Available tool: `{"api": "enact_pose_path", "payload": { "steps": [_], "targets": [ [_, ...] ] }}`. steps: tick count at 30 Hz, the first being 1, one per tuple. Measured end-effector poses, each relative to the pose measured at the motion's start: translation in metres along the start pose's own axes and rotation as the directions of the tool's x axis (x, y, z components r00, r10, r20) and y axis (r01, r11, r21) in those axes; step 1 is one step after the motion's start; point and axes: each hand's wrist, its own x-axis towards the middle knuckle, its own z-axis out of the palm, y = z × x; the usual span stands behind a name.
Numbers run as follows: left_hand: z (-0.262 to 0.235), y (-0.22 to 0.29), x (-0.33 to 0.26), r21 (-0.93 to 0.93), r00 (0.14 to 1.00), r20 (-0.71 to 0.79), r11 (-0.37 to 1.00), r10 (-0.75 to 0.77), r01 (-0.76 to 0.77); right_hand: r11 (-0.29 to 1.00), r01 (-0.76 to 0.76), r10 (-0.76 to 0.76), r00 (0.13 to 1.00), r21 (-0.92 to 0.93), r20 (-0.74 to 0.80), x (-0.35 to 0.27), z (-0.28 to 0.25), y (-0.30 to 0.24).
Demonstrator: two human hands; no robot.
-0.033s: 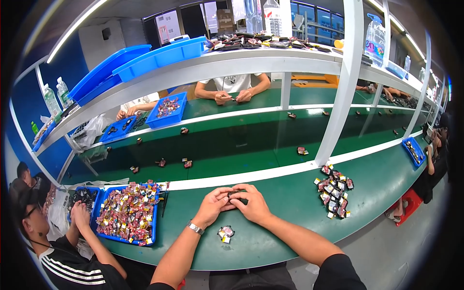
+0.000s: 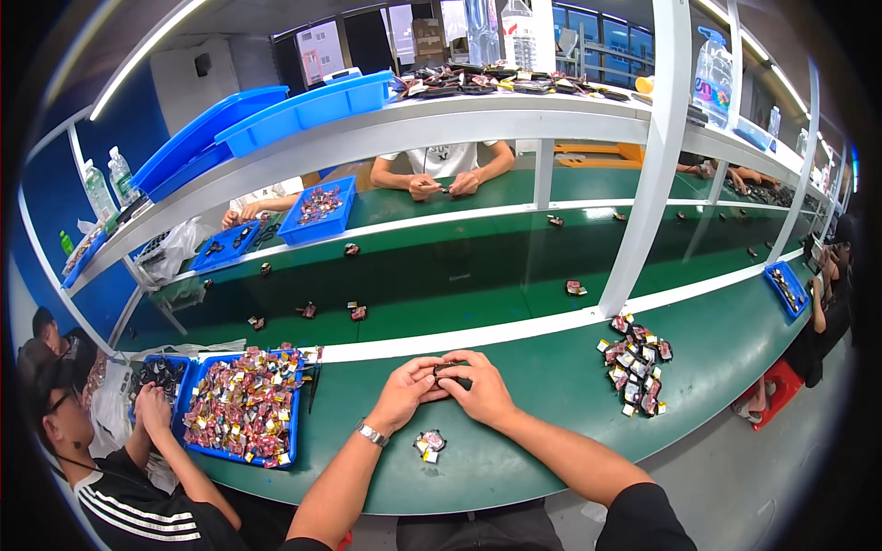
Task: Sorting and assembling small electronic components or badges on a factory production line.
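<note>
Over the green bench, my left hand (image 2: 402, 389) and my right hand (image 2: 480, 386) meet around one small dark piece (image 2: 444, 369). Fingers of both hands close on it and cover most of it, so its exact kind cannot be made out. Just in front of my wrists lies a small black part with pink and white-yellow labels (image 2: 429, 445). To the right is a loose pile of similar labelled parts (image 2: 636, 365). On the left, a blue tray (image 2: 296, 432) is heaped with more of them.
A white rail (image 2: 441, 342) borders the bench; beyond it several parts sit on a green belt (image 2: 441, 303). A white post (image 2: 643, 174) rises on the right to a shelf holding blue trays (image 2: 308, 110). A co-worker (image 2: 138, 487) sits at left; others work opposite.
</note>
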Motion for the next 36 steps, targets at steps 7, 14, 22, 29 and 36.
{"api": "enact_pose_path", "payload": {
  "steps": [7, 14, 22, 29, 36],
  "targets": [
    [0.001, 0.000, -0.002, 0.009, 1.000, 0.005, 1.000, 0.021, -0.021, 1.000, 0.006, -0.007, 1.000, 0.029, 0.023, -0.001, 0.001, 0.002],
    [0.005, 0.003, -0.003, 0.079, 0.998, -0.042, 0.996, 0.051, -0.047, 0.998, 0.068, -0.068, 0.995, -0.001, 0.076, 0.005, -0.003, -0.005],
    [0.007, -0.004, 0.000, 0.106, 0.994, -0.086, 0.992, 0.073, -0.063, 0.992, 0.095, -0.090, 0.994, -0.088, 0.065, 0.003, -0.003, -0.008],
    [0.006, -0.003, -0.003, 0.065, 0.995, -0.090, 0.997, 0.053, -0.047, 0.971, 0.194, -0.208, 0.974, -0.143, -0.091, 0.005, 0.004, -0.010],
    [0.006, -0.002, -0.001, 0.064, 0.995, -0.090, 0.997, 0.045, -0.039, 0.968, 0.204, -0.220, 0.970, -0.149, -0.103, 0.006, 0.002, -0.013]
  ]
}}
